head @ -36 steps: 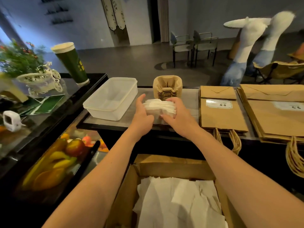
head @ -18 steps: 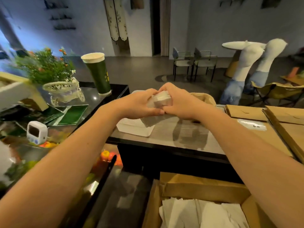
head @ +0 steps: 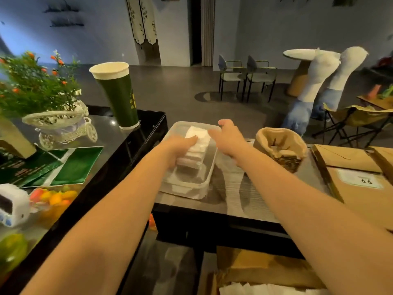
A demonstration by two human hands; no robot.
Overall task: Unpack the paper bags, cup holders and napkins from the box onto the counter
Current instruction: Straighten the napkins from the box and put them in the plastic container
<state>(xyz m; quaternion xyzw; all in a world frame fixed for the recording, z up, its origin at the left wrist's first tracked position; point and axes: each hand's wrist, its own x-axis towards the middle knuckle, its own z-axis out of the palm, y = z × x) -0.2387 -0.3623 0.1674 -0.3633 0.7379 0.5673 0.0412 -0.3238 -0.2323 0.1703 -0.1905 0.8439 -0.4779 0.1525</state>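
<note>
Two bare hands reach over the counter (head: 238, 201), and between them sits one clear tub (head: 185, 186) with one stack of white napkins (head: 196, 143) inside it. The left hand (head: 180, 145) lies on the stack's left side, fingers fairly straight along the top; motion blur hides whether the thumb curls under, so I cannot tell if it grips or only rests there. The right hand (head: 228, 137) hangs just right of the stack over the tub's far right rim, fingers loosely spread and holding nothing.

To the right of the tub stands one nest of cup holders (head: 280, 145), brown pulp, on the same counter. Further right lie two piles of flat paper bags (head: 348, 171), the nearer with a white label; how many bags each pile holds cannot be counted. At the bottom edge the open box (head: 255, 271) sits below the counter, with white paper (head: 265, 289) showing in it.

On the glossy black top to the left stand one tall green cup (head: 119, 96), one wicker cart with a plant (head: 49, 107), green leaflets (head: 63, 167) and one small white gadget (head: 12, 204); fruit (head: 53, 196) shows under the glass. Behind, two chairs (head: 246, 79) stand on the floor beside a round table (head: 302, 60). Both forearms cross the counter's front edge and cover part of the tub's near left side
</note>
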